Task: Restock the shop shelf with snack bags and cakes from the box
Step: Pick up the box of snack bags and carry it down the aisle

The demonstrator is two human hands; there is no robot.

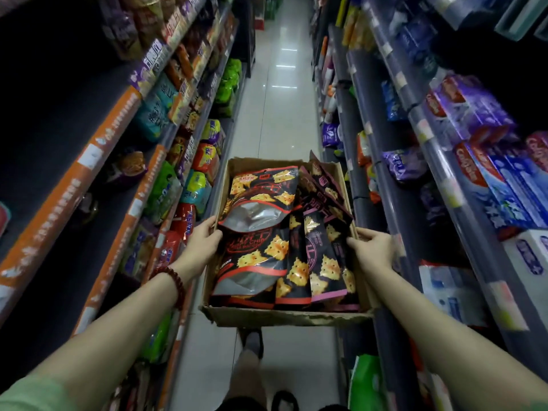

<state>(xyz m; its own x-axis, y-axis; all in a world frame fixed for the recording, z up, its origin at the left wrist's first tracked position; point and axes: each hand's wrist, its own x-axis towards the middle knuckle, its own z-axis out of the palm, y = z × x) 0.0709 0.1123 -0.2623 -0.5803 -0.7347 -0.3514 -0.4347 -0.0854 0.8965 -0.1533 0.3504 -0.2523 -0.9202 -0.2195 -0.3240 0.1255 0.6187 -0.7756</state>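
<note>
Cardboard, worn and open-topped, forms the box (284,317) a person carries at waist height down a narrow shop aisle, seen from a camera on their head looking down. Nearest the viewer, two bare forearms reach forward; the left wrist wears a red bead bracelet (175,284). The left hand (203,243) curls its fingers round the box's left wall, and the right hand (370,247) grips the right wall, fingertips hooked over the rim and touching a bag inside. Both hands are closed on the box and hold nothing else. Below the box, one foot in a dark shoe (252,341) shows on pale floor tiles (275,114).

Inside the box lie the snack bags (267,253), black packs printed with yellow crackers, some trimmed red, some pink. They overlap and fill the box nearly to its rim; no cakes can be made out among them.

On the person's left runs the snack shelf (130,209), edged in orange price strips and crowded with bright bags. On the right, shelves (462,161) hold toothpaste and tissue packs. Farther on, the aisle recedes under reflected ceiling lights.

Judging by the full box and both hands busy carrying it, restocking seems barely begun: the box is not set down, and every visible bag remains to be shelved
</note>
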